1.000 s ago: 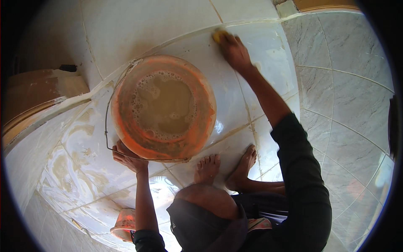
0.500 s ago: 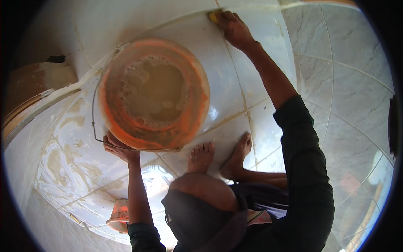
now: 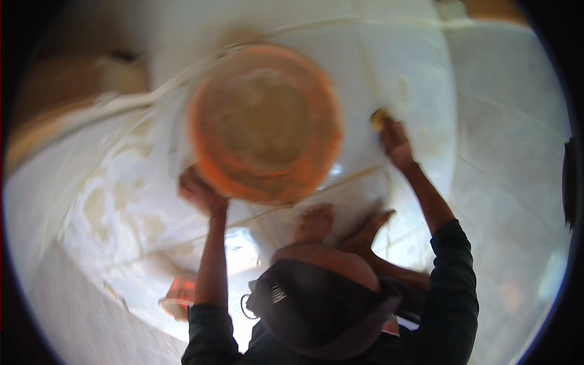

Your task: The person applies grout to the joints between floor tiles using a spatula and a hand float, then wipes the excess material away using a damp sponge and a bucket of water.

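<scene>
Yellow sponge (image 3: 378, 120): right hand (image 3: 396, 143), fingers closed on it, over pale floor tiles (image 3: 358, 143) right of orange bucket (image 3: 267, 190). Left hand (image 3: 202, 191): at bucket's near-left side; cannot tell whether gripping. Wiping judged partial: fainter marks near sponge, broad tan smears (image 3: 94, 207) at left.

A pale, smeared tile floor (image 3: 420, 134) bears a large orange bucket (image 3: 325, 121), a smaller pail (image 3: 180, 292) and bare feet (image 3: 315, 222)
</scene>
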`<state>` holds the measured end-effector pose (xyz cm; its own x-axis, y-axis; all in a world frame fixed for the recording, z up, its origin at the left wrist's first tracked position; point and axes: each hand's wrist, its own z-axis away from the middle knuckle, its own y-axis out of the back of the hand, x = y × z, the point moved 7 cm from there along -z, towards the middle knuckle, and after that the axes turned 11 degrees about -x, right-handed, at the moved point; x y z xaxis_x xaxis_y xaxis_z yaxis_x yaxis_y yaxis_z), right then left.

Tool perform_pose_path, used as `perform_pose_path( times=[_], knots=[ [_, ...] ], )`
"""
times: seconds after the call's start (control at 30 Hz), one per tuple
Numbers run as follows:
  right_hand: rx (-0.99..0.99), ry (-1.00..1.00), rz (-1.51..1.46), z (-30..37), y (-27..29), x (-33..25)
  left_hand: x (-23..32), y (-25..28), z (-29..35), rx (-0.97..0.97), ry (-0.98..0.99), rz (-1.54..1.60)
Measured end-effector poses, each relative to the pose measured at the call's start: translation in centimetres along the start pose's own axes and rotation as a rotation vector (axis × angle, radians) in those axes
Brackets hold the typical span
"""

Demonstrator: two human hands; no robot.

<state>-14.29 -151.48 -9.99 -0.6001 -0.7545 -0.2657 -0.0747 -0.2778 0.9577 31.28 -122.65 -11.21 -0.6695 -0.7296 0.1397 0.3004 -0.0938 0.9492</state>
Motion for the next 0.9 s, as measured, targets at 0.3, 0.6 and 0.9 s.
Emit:
perform_pose_path(
  times=[0.3, 0.6, 0.9],
  knots=[
    [-0.309, -0.078, 0.327, -10.8, -1.9, 7.9, 3.8, 5.0, -1.0, 0.148, -0.049, 0.282],
    [-0.260, 0.089, 0.233, -7.4, 15.6, -4.7, 2.1, 4.6, 1.6, 0.141, -0.006, 0.336],
    [-0.626, 0.492, 0.097, -20.9, 7.7, -21.5, 3.1, 5.6, 0.8, 0.178, -0.030, 0.396]
  ],
)
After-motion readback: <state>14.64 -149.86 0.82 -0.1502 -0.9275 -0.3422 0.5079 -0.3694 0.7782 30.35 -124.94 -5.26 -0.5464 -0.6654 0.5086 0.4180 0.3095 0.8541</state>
